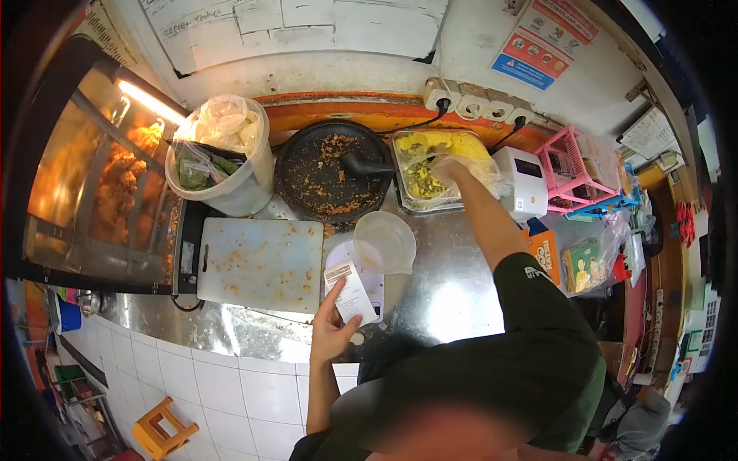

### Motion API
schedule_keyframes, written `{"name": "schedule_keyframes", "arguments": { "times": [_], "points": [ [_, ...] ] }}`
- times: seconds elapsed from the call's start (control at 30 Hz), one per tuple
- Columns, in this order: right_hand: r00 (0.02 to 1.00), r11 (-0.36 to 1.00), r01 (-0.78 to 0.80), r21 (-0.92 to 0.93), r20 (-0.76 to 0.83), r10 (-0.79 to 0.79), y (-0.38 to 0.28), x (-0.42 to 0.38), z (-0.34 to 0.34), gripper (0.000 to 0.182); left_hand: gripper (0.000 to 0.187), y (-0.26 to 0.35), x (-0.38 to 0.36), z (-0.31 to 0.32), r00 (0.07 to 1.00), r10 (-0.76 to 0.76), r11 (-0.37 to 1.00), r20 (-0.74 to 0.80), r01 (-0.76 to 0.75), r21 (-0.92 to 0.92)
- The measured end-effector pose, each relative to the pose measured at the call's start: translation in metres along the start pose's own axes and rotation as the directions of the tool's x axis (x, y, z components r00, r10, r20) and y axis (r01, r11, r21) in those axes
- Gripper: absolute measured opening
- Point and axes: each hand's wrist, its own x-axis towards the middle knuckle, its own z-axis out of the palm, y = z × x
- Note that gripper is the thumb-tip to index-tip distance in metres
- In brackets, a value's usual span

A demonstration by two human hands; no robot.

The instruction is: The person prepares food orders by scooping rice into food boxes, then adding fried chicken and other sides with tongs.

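My left hand [332,326] is closed on a white printed slip [350,293], over the front edge of the steel counter. Just beyond it are a round pale scale [338,252] and a clear plastic tub [384,240]. My right arm stretches forward to a clear tray of yellow food [461,144]; my right hand [448,167] is at the tray's plastic cover, its fingers partly hidden. Left of the tray, a black stone mortar [307,165] holds reddish crumbs and a dark pestle [365,164].
A crumb-strewn white cutting board [261,261] lies left of the scale. Behind it stands a bucket [257,173] with bags inside. A lit food warmer [100,169] is at far left. Right of the tray are a white device [521,183] and a pink basket [573,169].
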Motion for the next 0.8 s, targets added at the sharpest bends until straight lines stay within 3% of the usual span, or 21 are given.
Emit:
{"name": "schedule_keyframes", "arguments": {
  "times": [0.03,0.17,0.23,0.37,0.43,0.57,0.63,0.73,0.8],
  "points": [
    [0.958,0.902,-0.112,0.416,-0.195,0.209,-0.011,-0.025,-0.015,0.038,0.07,0.0,0.0,0.0,1.0,-0.005,1.0,0.012,0.005,-0.006],
    [0.993,0.962,-0.101,0.256,-0.031,0.112,-0.051,-0.087,-0.086,0.047,0.071,0.001,-0.001,0.0,0.999,-0.013,1.0,0.034,0.013,-0.008],
    [0.965,0.708,-0.261,0.656,0.195,0.175,-0.06,-0.103,-0.102,0.052,0.071,0.001,-0.001,-0.001,0.999,-0.014,1.0,0.039,0.015,-0.007],
    [0.98,0.746,-0.196,0.637,0.154,0.126,-0.063,-0.109,-0.105,0.049,0.072,0.0,-0.002,-0.001,0.999,0.005,1.0,0.048,-0.006,0.008],
    [0.961,0.67,-0.265,0.693,0.249,0.122,-0.07,-0.122,-0.116,0.054,0.072,0.001,-0.003,-0.001,0.998,-0.021,1.0,0.054,0.02,0.01],
    [0.96,0.601,-0.279,0.749,0.244,0.141,-0.058,-0.096,-0.074,0.055,0.072,0.0,-0.004,-0.002,0.997,-0.032,0.999,0.065,0.03,0.019],
    [0.97,0.86,-0.173,0.48,-0.067,0.233,-0.047,-0.073,-0.032,0.057,0.072,-0.001,-0.005,-0.002,0.997,-0.043,0.999,0.06,0.042,0.012],
    [0.964,0.863,-0.236,0.446,-0.007,0.267,-0.091,-0.114,-0.09,0.056,0.072,0.0,-0.005,0.0,0.997,-0.032,0.999,0.075,0.03,0.029],
    [0.964,0.876,-0.249,0.413,0.016,0.267,-0.093,-0.107,-0.094,0.055,0.072,0.001,-0.005,0.001,0.997,-0.032,0.999,0.073,0.029,0.041]
  ]
}}
